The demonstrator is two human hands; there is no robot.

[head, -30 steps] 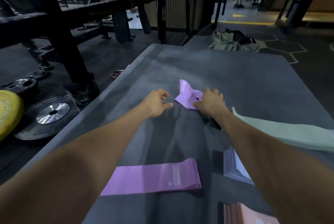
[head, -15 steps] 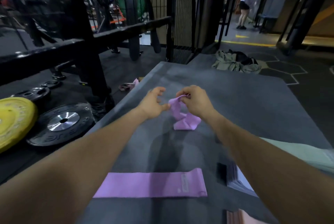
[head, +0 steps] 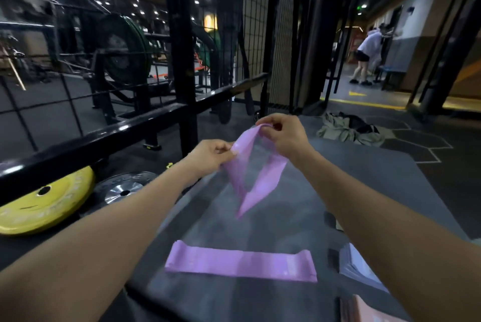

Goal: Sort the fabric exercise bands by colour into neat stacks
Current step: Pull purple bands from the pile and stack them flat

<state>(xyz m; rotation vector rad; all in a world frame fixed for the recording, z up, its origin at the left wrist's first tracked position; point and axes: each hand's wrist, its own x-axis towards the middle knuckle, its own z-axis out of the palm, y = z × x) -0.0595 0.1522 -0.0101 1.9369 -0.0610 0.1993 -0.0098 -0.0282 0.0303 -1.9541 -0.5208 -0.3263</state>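
Nearest the camera, a pink fabric band stack (head: pixel 374 311) is showing at the bottom right edge of the grey padded mat (head: pixel 364 183), cut off by the frame. Just beyond it, a pale lilac-grey fabric band stack (head: pixel 359 267) is lying partly behind the right forearm. To its left, a flat purple fabric exercise band (head: pixel 240 264) is lying straight across the mat, apart from both stacks.

Above the mat, the person is holding up a second purple fabric loop band (head: pixel 250 165), clear of the surface and hanging down to a point. The left hand (head: pixel 208 157) is pinching the loop's left edge between thumb and curled fingers. The right hand (head: pixel 283 134) is pinching the loop's top, higher and further out, fingers curled round the fabric.

Left of the mat, a yellow round weight plate (head: pixel 44 202) is lying on the floor beside a black plate with a silver hub (head: pixel 122 189). Beyond the mat's far edge, a heap of olive and black clothing (head: pixel 348 129) is lying on the floor. Farther back, a person in a white top (head: pixel 367 53) is standing.
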